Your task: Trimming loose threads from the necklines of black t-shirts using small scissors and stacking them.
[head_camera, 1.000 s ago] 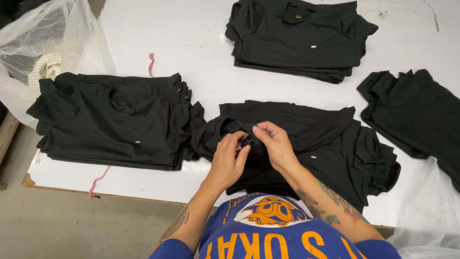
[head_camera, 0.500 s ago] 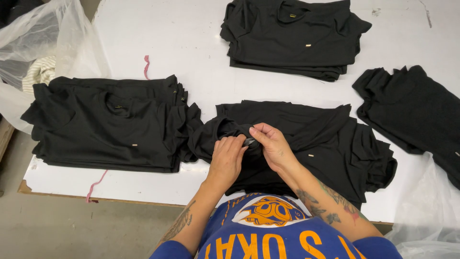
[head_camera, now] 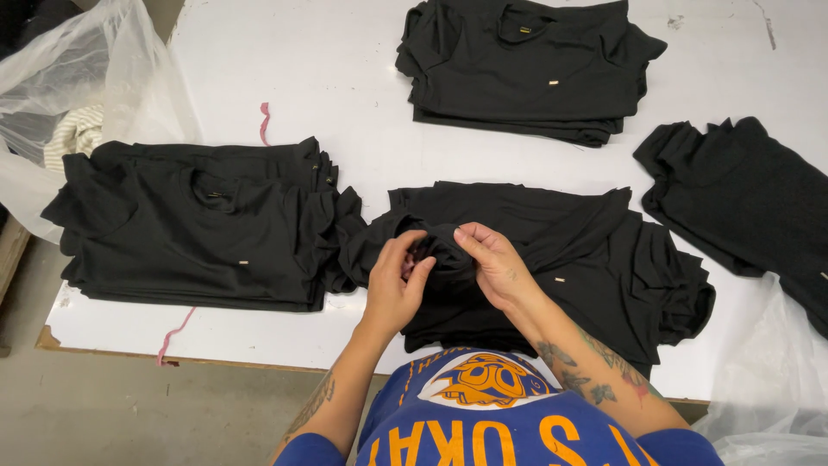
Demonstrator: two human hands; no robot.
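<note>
Shirt [head_camera: 552, 259] collar pinched by left hand [head_camera: 392, 285] and right hand [head_camera: 493, 263]; fabric best kept taut; stack [head_camera: 198, 229] at 9 o'clock.

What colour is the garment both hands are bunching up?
Black, as the head view shows: the garment pinched between left hand and right hand.

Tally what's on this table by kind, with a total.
Stacks of black garments: 4 (left, far, right, and the middle one both hands are working on)
Pink strings: 2
Total: 6
</note>
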